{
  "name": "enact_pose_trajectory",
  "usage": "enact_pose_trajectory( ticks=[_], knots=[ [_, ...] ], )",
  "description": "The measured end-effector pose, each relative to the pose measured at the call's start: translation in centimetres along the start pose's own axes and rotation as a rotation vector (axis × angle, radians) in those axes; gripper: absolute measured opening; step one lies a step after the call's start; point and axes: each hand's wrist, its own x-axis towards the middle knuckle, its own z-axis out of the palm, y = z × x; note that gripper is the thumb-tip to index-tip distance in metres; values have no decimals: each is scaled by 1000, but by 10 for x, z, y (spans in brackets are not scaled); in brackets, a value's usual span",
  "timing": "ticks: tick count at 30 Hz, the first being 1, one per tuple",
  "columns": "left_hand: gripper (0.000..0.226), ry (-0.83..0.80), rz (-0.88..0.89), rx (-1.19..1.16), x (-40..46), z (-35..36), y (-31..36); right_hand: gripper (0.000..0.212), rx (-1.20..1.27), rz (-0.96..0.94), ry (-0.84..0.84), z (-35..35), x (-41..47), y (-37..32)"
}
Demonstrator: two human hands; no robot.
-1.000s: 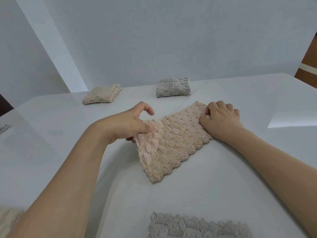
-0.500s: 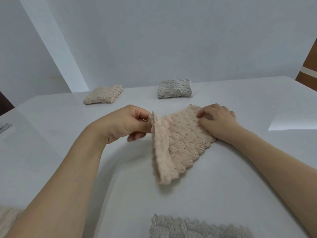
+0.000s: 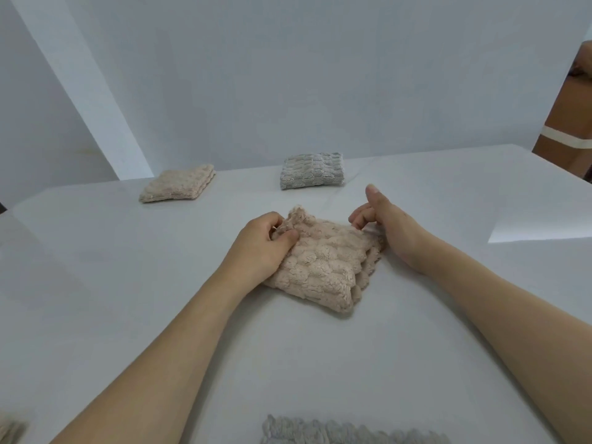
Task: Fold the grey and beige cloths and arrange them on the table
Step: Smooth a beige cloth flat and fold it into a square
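A white table (image 3: 128, 299) fills the view, backed by pale grey-white walls. At the 7 o'clock corner, a scrap of beige fabric (image 3: 9, 432) pokes in. At 10 o'clock a folded beige cloth (image 3: 177, 184) lies flat. At centre, the left hand (image 3: 264, 248) pinches the far corner of a half-folded beige cloth (image 3: 323, 270) between thumb and fingers. At 12 o'clock sits a folded grey cloth (image 3: 312, 170). At 6 o'clock, an unfolded grey cloth (image 3: 346, 432) crosses the bottom edge. The right hand (image 3: 390, 225), fingers loosely curled and thumb raised, touches the cloth's right edge. A brown cardboard box (image 3: 567, 116) stands at 2 o'clock.
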Motion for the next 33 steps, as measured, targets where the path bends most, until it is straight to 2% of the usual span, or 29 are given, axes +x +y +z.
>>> enact_pose_trajectory(
  ticks=[3, 5, 8, 11, 15, 16, 18, 19, 24, 26, 28, 31, 33],
  knots=[
    [21, 46, 85, 2, -1, 3, 5, 72, -327, -31, 28, 2, 4, 0],
    [18, 69, 129, -48, -1, 6, 8, 62, -435, -34, 13, 2, 6, 2],
    [17, 82, 126, -52, 1, 11, 5, 55, -402, -22, -22, 1, 6, 1],
    [23, 88, 50, 114, 4, 18, 5, 49, -353, -29, -75, -3, 6, 1],
    [37, 128, -50, 213, 8, 21, 9, 30, -505, -3, -132, -11, 8, -2],
    [40, 134, -61, 233, 9, 22, 9, 35, -515, 30, -148, -12, 7, -5],
    [42, 149, -82, 272, 9, 23, 10, 62, -556, 80, -186, -13, 6, -9],
    [42, 155, -91, 294, 9, 23, 10, 68, -590, 82, -208, -13, 6, -10],
    [41, 95, -107, 450, 15, 24, 15, 48, -534, 106, -321, -23, 8, -7],
    [36, 54, -82, 516, 19, 27, 19, 40, -581, 128, -347, -23, 6, -10],
    [33, 49, -38, 603, 22, 33, 22, 31, -596, 145, -300, -18, 7, -10],
    [31, 62, -19, 664, 22, 35, 22, 47, -633, 66, -118, -5, 8, -8],
    [32, 57, -26, 686, 22, 35, 23, 41, -745, -5, -59, 3, 7, -6]
  ],
)
